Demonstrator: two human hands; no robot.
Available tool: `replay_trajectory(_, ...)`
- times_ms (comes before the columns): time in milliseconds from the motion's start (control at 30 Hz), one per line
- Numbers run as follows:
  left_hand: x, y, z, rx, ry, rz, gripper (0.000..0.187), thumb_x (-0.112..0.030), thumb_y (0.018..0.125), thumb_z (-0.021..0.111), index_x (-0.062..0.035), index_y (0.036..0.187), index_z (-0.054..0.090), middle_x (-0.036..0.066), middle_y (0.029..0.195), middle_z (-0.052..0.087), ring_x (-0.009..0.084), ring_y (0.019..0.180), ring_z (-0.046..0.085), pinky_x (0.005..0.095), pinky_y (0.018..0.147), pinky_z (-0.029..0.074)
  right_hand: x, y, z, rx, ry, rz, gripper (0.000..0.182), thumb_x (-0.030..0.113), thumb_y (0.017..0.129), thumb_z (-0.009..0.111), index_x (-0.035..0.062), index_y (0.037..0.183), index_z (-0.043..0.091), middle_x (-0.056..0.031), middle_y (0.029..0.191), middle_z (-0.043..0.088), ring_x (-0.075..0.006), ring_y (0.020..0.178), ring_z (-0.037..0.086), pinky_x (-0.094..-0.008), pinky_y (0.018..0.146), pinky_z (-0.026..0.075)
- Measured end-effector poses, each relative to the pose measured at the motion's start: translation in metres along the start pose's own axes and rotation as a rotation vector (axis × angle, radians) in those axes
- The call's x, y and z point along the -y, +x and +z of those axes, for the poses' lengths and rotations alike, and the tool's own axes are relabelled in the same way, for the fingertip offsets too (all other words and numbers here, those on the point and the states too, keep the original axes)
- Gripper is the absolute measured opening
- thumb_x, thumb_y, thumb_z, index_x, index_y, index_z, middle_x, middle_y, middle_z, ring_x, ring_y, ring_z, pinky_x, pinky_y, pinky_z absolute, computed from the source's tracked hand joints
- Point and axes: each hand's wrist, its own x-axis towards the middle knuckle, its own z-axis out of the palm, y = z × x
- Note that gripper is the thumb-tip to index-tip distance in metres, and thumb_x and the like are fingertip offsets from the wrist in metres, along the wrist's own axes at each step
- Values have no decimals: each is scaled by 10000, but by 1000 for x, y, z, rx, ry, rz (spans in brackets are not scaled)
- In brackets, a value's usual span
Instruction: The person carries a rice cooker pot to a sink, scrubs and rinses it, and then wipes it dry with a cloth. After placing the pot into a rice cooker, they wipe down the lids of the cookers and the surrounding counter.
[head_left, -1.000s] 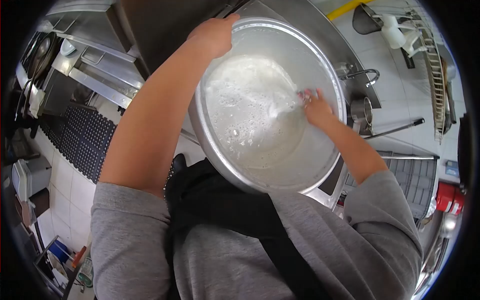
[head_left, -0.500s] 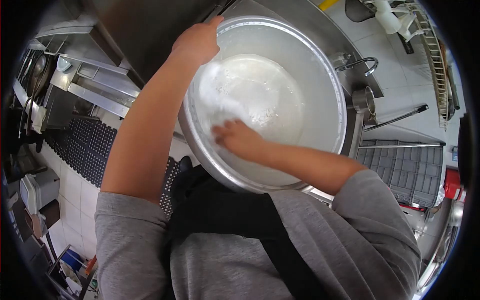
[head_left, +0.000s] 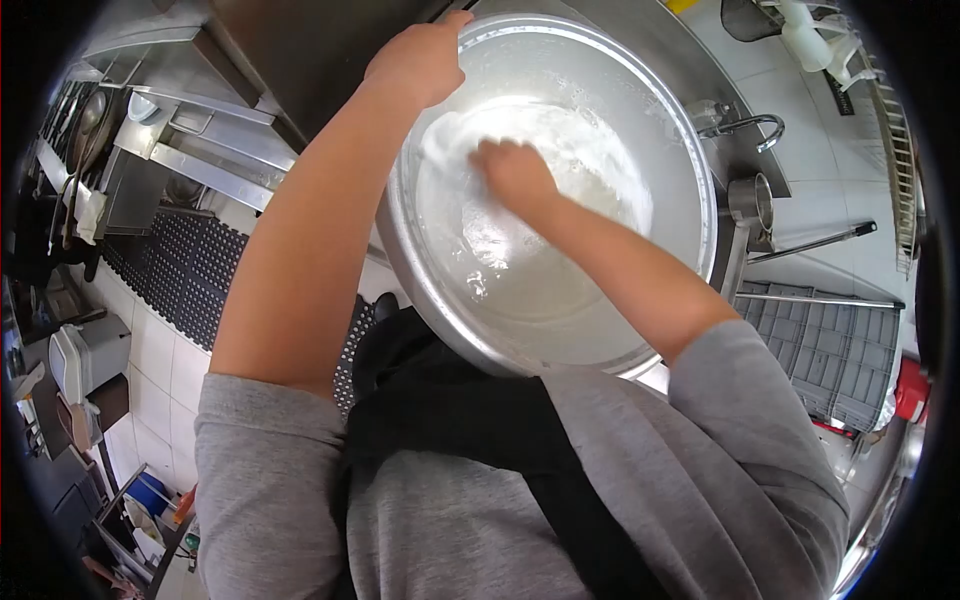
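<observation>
At the near edge of the grey steel counter (head_left: 690, 58) sits a large round silver metal pot (head_left: 682, 235) of cloudy whitish water (head_left: 480, 250), the left hand (head_left: 425, 65) clasping its far-left rim, seemingly for steadiness, the right hand (head_left: 517, 178) inside, its grip too blurred to tell.

Setting: a kitchen, apparently a commercial one. Evidence: curved chrome faucet (head_left: 745, 126) at a grey stainless-steel counter (head_left: 690, 60), small cylindrical silver metal pot (head_left: 746, 205) nearby, broad round silver metal vessel (head_left: 665, 135). Black perforated mat (head_left: 190, 258) and white tiles (head_left: 150, 355) cover the floor.
</observation>
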Motion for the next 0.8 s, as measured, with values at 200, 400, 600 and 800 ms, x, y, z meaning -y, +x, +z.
replay_trajectory(200, -2, -2, 1, -33, 7, 0, 659, -67, 794, 578, -190, 1406, 366, 154, 1139, 634, 306, 1018, 621, 403, 883, 500, 28, -60, -28, 211, -48, -149, 253, 113, 806, 534, 161, 1025, 652, -40, 988, 581, -209, 905, 592, -385, 707, 474)
replay_trajectory(400, 5, 3, 4, -11, -38, 9, 675, -61, 790, 583, -195, 1413, 362, 150, 1165, 624, 303, 1041, 612, 401, 894, 499, -48, 33, 14, 80, 37, 323, 145, 109, 817, 562, 79, 940, 633, -107, 1039, 628, -306, 842, 641, -449, 729, 509)
replay_trajectory(600, 0, -1, -1, 24, -32, -33, 655, 6, 819, 483, -216, 1425, 371, 123, 1251, 591, 278, 1117, 592, 408, 894, 511, 16, -70, -23, 166, -12, -56, 172, 121, 828, 550, 98, 979, 630, -64, 1010, 613, -248, 854, 600, -404, 700, 480)
replay_trajectory(800, 2, -1, 3, -18, -20, -15, 682, -64, 792, 587, -194, 1420, 353, 144, 1161, 627, 301, 1040, 614, 402, 891, 504, -38, 22, -3, 93, -95, 190, 128, 123, 833, 550, 91, 955, 576, -80, 996, 609, -274, 870, 623, -430, 708, 482)
